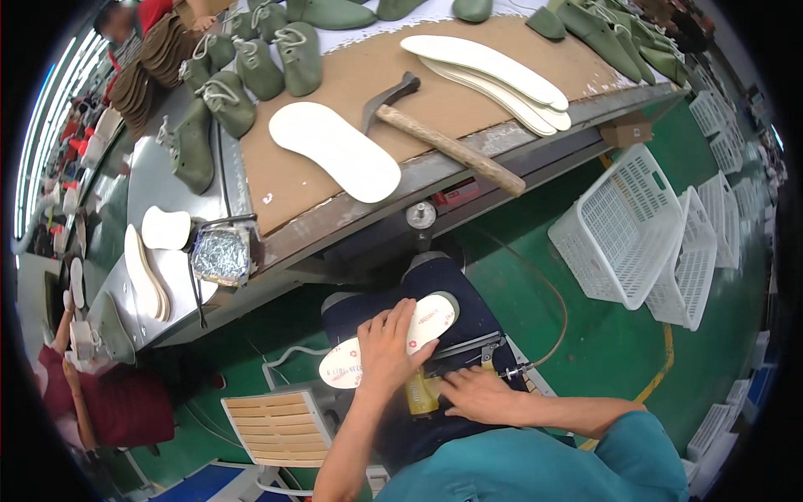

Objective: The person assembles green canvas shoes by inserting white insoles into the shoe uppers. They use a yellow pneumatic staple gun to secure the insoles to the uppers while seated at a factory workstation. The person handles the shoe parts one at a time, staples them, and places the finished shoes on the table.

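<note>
On my lap, over dark trousers, lies a white insole (436,320) with red printed marks, and a grey-green edge like a shoe last shows under its rim. My left hand (386,347) lies across its middle, fingers wrapped over it. Just to the right, my right hand (478,391) grips a yellow air staple gun (422,395), which has a metal magazine and a hose (559,330) running off to the right. The grip under my right fingers is partly hidden. Insole and staple gun lie close together on my thighs.
The workbench (335,67) ahead bears a hammer (443,146), a single white insole (335,152), stacked insoles (493,79) and several green shoe lasts (255,67). White crates (619,226) stand on the floor at right. A slatted seat (278,427) is at left; other people work beyond.
</note>
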The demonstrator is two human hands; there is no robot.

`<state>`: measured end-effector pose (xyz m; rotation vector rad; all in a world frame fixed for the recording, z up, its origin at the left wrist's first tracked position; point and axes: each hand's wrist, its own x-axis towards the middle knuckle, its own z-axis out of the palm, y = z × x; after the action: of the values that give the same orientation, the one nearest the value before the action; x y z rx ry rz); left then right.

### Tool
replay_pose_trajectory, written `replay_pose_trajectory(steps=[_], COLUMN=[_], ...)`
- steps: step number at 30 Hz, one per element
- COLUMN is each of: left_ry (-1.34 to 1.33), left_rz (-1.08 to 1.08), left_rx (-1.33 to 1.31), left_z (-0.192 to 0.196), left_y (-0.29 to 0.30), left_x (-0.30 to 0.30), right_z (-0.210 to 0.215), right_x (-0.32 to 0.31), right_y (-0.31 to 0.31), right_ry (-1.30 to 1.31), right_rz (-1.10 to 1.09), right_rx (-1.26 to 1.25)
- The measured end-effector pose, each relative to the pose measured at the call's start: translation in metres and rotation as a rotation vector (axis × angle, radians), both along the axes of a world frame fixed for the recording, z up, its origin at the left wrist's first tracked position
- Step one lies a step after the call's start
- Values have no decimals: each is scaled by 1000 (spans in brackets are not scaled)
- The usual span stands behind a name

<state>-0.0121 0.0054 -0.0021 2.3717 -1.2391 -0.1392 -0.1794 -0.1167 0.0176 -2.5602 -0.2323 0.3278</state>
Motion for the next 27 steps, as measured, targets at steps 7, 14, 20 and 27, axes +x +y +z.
replay_pose_trajectory(steps=[7, 14, 20, 27], left_ry=[-22, -25, -24, -31], left_rz=[-21, -19, -38, -51], left_rx=[35, 36, 44, 61], left_z=[1, -1, 1, -2], left_y=[-4, -3, -8, -2], left_x=[0, -3, -4, -3], right_z=[30, 62, 54, 41], right_x=[6, -36, -19, 3], right_y=[-16, -74, -61, -52], right_ry=[275, 536, 191, 296], right_rz=[22, -618, -623, -529], right_rx=[44, 781, 695, 600])
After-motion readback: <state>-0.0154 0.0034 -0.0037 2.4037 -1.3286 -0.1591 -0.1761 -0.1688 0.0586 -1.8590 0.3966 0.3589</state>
